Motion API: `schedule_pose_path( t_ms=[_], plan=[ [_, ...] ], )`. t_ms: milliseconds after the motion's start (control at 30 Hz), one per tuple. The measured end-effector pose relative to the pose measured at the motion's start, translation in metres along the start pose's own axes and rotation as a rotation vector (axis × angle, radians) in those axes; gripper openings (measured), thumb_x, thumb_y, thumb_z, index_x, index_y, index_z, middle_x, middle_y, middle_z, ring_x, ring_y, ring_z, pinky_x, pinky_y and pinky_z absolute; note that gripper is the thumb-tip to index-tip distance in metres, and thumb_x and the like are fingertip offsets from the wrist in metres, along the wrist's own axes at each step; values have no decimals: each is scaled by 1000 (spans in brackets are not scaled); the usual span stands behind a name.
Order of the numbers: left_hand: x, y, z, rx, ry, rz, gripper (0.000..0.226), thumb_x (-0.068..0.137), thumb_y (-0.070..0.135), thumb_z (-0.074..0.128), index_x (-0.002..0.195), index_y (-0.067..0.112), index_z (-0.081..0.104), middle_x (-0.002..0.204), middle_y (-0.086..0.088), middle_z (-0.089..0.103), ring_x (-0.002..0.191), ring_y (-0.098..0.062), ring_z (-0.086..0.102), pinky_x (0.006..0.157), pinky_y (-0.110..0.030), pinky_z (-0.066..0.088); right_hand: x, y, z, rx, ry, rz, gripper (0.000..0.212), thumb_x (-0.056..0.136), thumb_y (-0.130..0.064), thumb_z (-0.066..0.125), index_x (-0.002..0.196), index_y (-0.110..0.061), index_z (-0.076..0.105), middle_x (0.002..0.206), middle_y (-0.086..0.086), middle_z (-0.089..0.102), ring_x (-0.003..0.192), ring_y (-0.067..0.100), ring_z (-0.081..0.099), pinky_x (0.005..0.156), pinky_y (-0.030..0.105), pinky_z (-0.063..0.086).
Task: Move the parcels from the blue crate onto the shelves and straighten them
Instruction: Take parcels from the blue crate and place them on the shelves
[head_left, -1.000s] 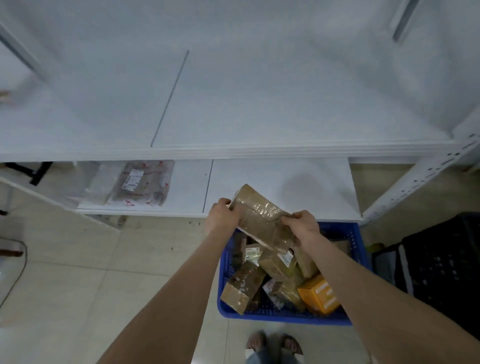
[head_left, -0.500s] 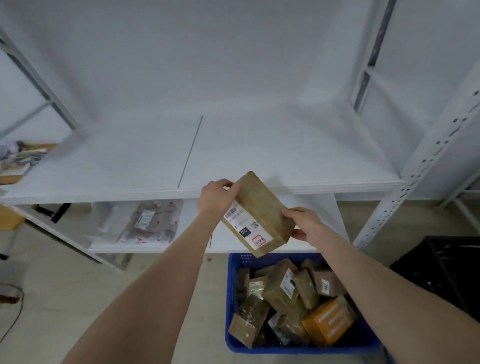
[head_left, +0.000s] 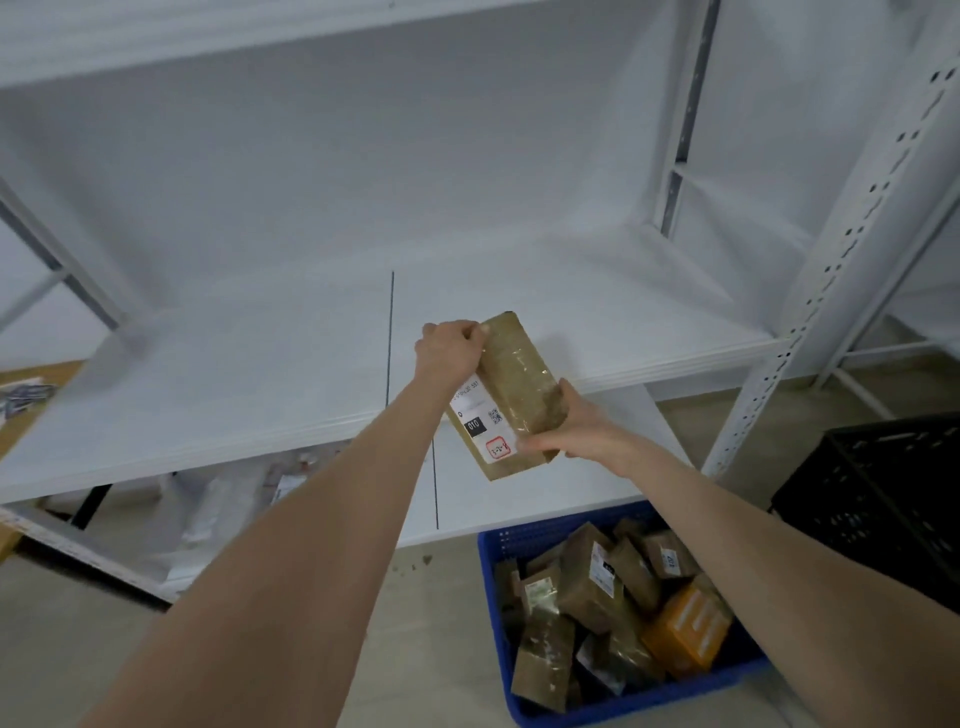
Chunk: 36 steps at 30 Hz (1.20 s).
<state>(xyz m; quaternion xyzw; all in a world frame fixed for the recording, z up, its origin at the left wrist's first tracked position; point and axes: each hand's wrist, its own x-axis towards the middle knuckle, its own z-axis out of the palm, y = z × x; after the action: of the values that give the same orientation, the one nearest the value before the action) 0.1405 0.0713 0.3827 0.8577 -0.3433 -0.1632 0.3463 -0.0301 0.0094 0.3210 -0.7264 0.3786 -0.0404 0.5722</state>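
Both my hands hold a brown taped parcel (head_left: 511, 384) with a white label, tilted in the air just over the front edge of the white middle shelf (head_left: 260, 374). My left hand (head_left: 451, 349) grips its upper left edge. My right hand (head_left: 563, 434) holds its lower right end, thumb under the label. Below on the floor, the blue crate (head_left: 524, 540) holds several more brown parcels (head_left: 587, 587) and an orange box (head_left: 685, 631).
A lower shelf (head_left: 545, 499) carries a clear-bagged parcel (head_left: 234, 499) at left. White perforated uprights (head_left: 841, 270) frame the right side. A black crate (head_left: 883, 499) stands on the floor at right. A wooden surface with papers (head_left: 26, 389) sits far left.
My hands lifted the parcel out of the blue crate, turned its label toward me and raised it to the middle shelf's front edge. The view tilted upward.
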Motion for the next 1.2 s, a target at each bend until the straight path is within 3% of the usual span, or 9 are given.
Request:
schedule_pose_path(
  t_ms=[100,200,300,467,700,867,1033,1200],
  plan=[
    [1,7,-8,-50,-13,36,32,95,43,45,113,25,64,121,-7,57,112,-31,56,95,-41,47,-2,-4,10,12,122,3,90,59,-23,87,133,-24,36,128,5,49,115,23,52,94,41,50],
    [-5,8,-15,-289,107,63,48,92,41,53,135,20,49,135,-8,47,116,-25,55,92,-31,44,-9,-8,7,349,60,53,61,72,-19,79,126,-17,49,105,3,64,89,16,61,73,29,54],
    [-16,-3,-18,-275,210,-58,60,90,39,56,142,18,36,142,-9,36,118,-25,52,86,-31,43,-16,-10,3,629,26,96,46,79,-21,74,121,-12,58,96,7,65,81,16,61,65,25,54],
    [-33,-15,-14,-376,-24,-235,66,91,49,50,144,15,33,146,-8,40,130,-28,42,108,-42,35,-25,-17,-1,885,5,110,34,80,-20,74,111,-11,62,107,15,59,93,25,59,77,33,58],
    [-58,-2,-14,-468,-272,-295,55,94,59,32,134,24,45,123,-4,57,111,-26,54,101,-50,41,-38,-23,-14,929,-25,86,27,83,-21,72,107,-14,62,120,19,57,113,31,59,89,38,55],
    [-66,13,-18,-461,-277,-238,52,93,58,37,134,27,44,123,-4,59,110,-26,57,96,-48,47,-42,-26,-24,891,-11,68,25,84,-22,69,108,-14,64,114,16,60,98,29,60,92,41,54],
    [-72,33,-23,-494,-222,-161,41,95,41,45,132,24,47,126,-5,57,110,-27,56,90,-43,52,-47,-33,-37,895,42,26,20,82,-9,63,101,-10,66,97,11,63,89,24,61,80,38,59],
    [-75,73,-34,-464,-191,-60,37,95,29,44,131,20,48,123,-3,59,114,-25,54,94,-43,48,-60,-57,-61,817,131,-88,22,79,2,53,91,-11,66,92,8,65,81,22,64,71,32,59]
  ],
)
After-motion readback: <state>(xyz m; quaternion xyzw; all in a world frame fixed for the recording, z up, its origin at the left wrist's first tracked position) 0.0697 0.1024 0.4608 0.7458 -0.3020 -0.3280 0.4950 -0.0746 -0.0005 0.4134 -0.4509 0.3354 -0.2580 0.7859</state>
